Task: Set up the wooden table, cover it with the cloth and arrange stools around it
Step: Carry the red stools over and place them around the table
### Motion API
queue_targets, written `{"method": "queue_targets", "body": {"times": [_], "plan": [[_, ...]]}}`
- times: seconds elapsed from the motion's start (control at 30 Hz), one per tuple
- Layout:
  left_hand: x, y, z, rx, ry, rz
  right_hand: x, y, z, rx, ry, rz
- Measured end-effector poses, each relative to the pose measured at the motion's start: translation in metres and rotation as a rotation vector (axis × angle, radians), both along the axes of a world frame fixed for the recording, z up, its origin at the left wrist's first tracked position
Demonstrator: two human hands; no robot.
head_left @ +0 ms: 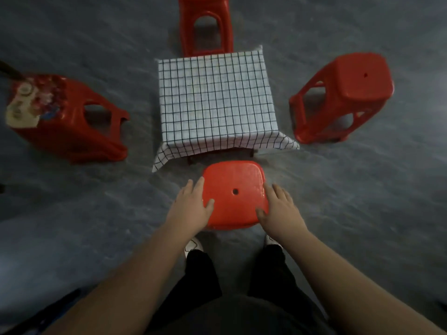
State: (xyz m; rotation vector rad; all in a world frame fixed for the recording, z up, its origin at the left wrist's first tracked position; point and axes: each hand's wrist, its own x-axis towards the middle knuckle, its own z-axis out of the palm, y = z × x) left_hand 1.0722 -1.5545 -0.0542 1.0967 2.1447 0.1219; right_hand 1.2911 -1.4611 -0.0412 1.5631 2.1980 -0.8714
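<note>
Directly below the head camera, a red plastic stool (235, 192) stands on the grey floor (96, 213), on the near side of the table and just short of the hanging cloth edge. The left hand (193, 204) and right hand (278, 209) flank its seat. Each lays a thumb on top and presses fairly straight fingers along a side rim, so the seat is clamped between two flat hands rather than wrapped in a fist. Whether any fingertip hooks under the rim cannot be seen. Holding it evenly on both sides probably keeps the stool square to the table while it is placed or nudged.

Beyond it, the checked cloth (215, 100) covers the tabletop smoothly, and its corners drape off the near edge. Of the wooden table itself only dark table legs (251, 153) peek out beneath the hem.

Three more red stools ring it:
- The far stool (205, 25) touches or almost touches the back edge.
- The right stool (343, 93) stands near the right side.
- The left stool (72, 122) stands well apart and carries pale, patterned clutter (29, 100), too blurred to name.

The table and cloth steps look done. The stool in hand looks like the last to be placed, and the left one may need to be drawn closer.

At the bottom are dark trousers and pale shoes (193, 245).
</note>
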Motion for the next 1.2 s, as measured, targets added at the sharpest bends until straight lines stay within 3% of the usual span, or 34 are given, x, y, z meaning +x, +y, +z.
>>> {"method": "queue_targets", "body": {"times": [0.2,0.5,0.67,0.87,1.2], "plan": [[-0.013,-0.004,-0.075,-0.033,-0.071,0.048,-0.017,-0.006,-0.068,-0.073,-0.043,-0.069],[0.018,0.013,-0.215,-0.123,-0.151,0.157,0.008,0.033,-0.228,-0.166,-0.073,-0.106],[0.039,0.025,-0.261,-0.280,-0.066,0.224,0.023,0.036,-0.289,-0.221,-0.108,-0.136],[0.043,0.022,-0.290,-0.293,-0.151,0.254,0.023,0.022,-0.318,-0.222,0.011,-0.223],[0.052,0.014,-0.291,-0.293,-0.092,0.269,0.026,0.015,-0.319,-0.201,0.106,-0.303]]}}
